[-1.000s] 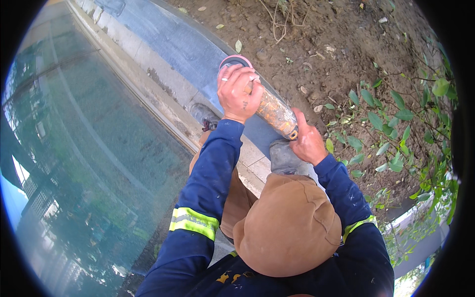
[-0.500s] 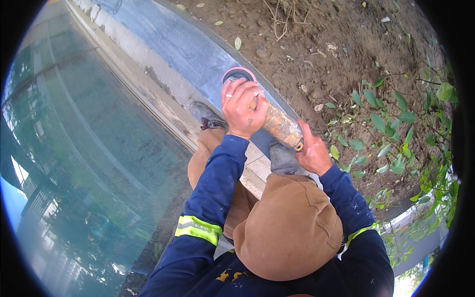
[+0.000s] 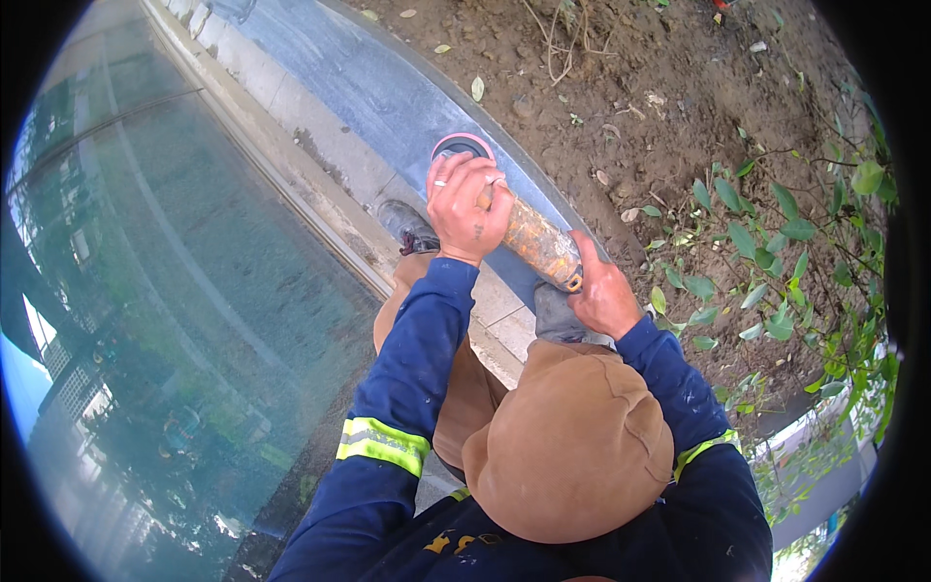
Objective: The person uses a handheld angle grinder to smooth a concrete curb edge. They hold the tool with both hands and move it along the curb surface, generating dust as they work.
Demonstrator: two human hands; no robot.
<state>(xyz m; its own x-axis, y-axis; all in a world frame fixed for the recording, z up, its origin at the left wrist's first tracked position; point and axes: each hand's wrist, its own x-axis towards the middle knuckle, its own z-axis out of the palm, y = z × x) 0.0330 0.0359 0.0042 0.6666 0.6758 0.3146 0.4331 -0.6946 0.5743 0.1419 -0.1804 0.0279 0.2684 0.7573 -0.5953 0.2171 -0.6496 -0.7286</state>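
Note:
I hold a worn angle grinder [image 3: 535, 242] with an orange, dirt-caked body. My left hand [image 3: 464, 211] is wrapped over its head end, with something small and white between or on the fingers. At the rear end of the body, my right hand [image 3: 606, 296] grips from the right side, its fingertips partly hidden. A round, pink-edged disc [image 3: 465, 144] shows just beyond my left hand. It lies against, or very close over, the blue-grey slab [image 3: 339, 73]; exact contact cannot be seen.
A large glass pane [image 3: 194, 291] with reflections stretches along the left, beside a pale ledge [image 3: 291, 126]. Brown soil [image 3: 601, 126] borders the slab on the right, with a leafy shrub [image 3: 766, 252]. My boots [image 3: 407, 225] stand close to the work.
The grinder and both hands have shifted slightly left along the slab. My grip on it looks the same.

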